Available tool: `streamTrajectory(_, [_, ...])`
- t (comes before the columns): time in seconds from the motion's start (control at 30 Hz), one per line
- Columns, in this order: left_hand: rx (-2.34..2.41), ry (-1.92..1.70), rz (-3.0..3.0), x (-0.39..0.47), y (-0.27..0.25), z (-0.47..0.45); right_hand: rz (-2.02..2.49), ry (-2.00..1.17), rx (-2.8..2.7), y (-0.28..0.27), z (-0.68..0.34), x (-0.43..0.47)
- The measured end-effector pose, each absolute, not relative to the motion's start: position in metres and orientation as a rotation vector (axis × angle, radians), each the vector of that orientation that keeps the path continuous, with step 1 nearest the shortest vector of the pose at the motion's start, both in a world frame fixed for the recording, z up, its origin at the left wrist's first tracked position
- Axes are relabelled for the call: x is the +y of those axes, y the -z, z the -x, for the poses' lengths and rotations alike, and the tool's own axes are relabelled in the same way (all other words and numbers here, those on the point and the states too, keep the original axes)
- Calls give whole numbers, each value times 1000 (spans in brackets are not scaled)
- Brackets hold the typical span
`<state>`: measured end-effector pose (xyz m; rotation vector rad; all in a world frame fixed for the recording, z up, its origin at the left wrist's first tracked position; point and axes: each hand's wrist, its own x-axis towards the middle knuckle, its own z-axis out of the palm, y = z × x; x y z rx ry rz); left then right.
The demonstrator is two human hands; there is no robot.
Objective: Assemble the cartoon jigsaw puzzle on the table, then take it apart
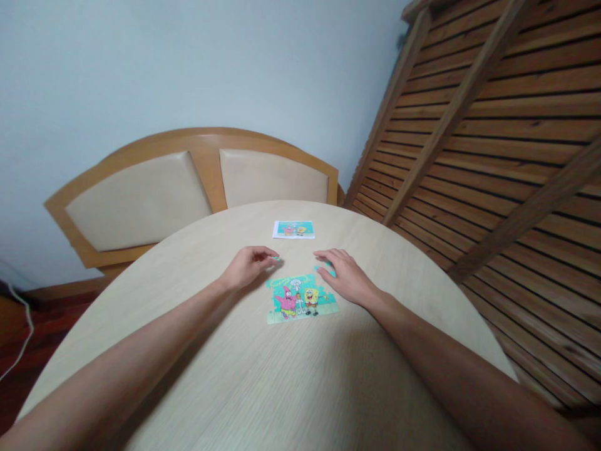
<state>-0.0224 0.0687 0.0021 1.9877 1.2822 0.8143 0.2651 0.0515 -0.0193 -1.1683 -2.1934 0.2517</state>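
Note:
A partly joined jigsaw puzzle (pixel 300 299) with pink, white and yellow cartoon figures on turquoise lies flat on the table, its upper edge ragged. Just above its upper left corner, my left hand (pixel 248 264) pinches a small turquoise puzzle piece (pixel 277 258) between thumb and fingertips. My right hand (pixel 345 273) hovers by the upper right corner, thumb and fingers apart, with nothing visible in its grasp. Turquoise pieces (pixel 325 267) lie under and beside its fingers, partly hidden. Beyond both hands rests a white sheet (pixel 295 230) printed with the same cartoon picture.
The round light wood table (pixel 225 388) carries everything. Behind it stands a wooden headboard (pixel 206 166) with cream padded panels, against a pale wall. Slatted wood panelling (pixel 493 156) rises close on the right. A white cable (pixel 29 319) hangs at the far left.

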Motion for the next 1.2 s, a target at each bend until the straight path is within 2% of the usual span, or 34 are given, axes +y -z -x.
streamTrajectory(0.17, [1229,-1023,-1688,22,9,-15,1052,-362,-2133,3,-244,30])
streamTrajectory(0.43, [1081,-1024,-1624,2,14,-33,1000,-830,-1957,-1,-229,16])
streamTrajectory(0.6, [1207,-997,-2031,-7,8,-29,1047,-943,-1793,-2,-244,27])
streamTrajectory(0.7, [1074,-778,-2451,-17,4,-26,1111,-1031,-1747,-1,-256,34])
streamTrajectory(0.87, [965,-520,-2743,-26,0,-26,1131,-967,-1847,2,-266,40])
streamTrajectory(1.2, [944,-503,-2786,-27,-3,-27,1155,-711,-2205,-6,-273,37])
